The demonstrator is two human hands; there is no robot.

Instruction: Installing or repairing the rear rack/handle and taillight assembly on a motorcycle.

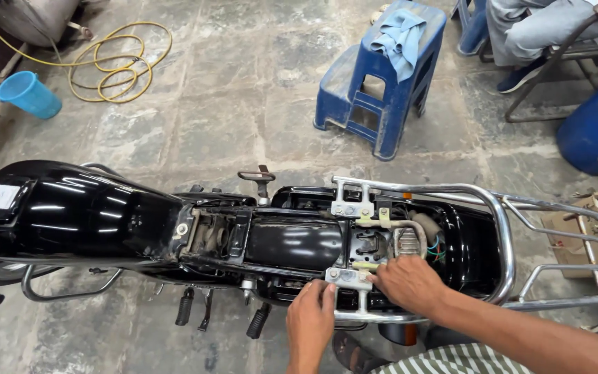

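While the left hand (311,317) is pressed on the bracket (348,278), something small, perhaps a bolt, is pinched by the right hand (410,282).

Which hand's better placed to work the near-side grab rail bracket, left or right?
Probably the left hand: its fingertips rest right at the near bracket of the chrome grab rail. The right hand sits just past it, fingers reaching into the open frame cavity beside the bracket.
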